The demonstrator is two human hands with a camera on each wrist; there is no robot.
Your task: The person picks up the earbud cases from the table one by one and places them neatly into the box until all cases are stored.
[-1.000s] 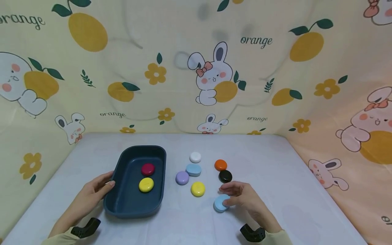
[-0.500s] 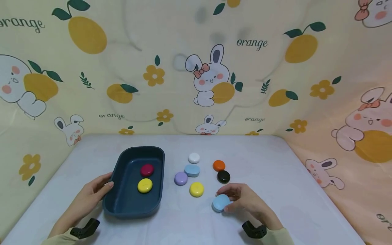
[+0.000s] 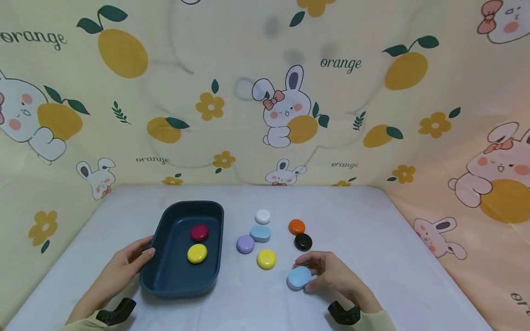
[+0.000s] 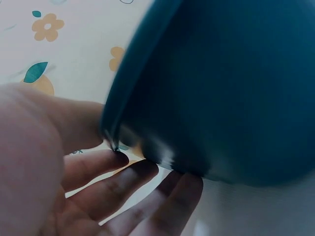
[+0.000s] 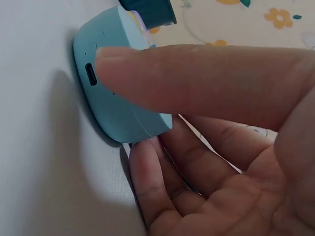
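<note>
My left hand [image 3: 124, 266] grips the left rim of a dark blue tray [image 3: 163, 276], thumb over the rim and fingertips against its outer wall in the left wrist view. In the tray lie a dark red disc [image 3: 199, 232] and a yellow disc [image 3: 197, 253]. On the table, my right hand [image 3: 333, 276] holds a light blue rounded earbud case [image 3: 299, 278] by its right side. The right wrist view shows the thumb [image 5: 142, 73] across the case [image 5: 106, 108] beside its charging port, with the other fingers [image 5: 147, 172] low on the opposite side.
Between tray and right hand lie a white disc [image 3: 262, 216], a light blue oval piece [image 3: 260, 233], a purple disc [image 3: 245, 244] and a yellow piece [image 3: 266, 259]. An orange piece [image 3: 296, 226] and a black one [image 3: 303, 242] lie beyond the right hand. A printed cloth [image 3: 232, 55] rises behind.
My right thumb has slid from over the light blue case to its near right edge. The left hand keeps its grip on the tray; the head view has shifted slightly.
</note>
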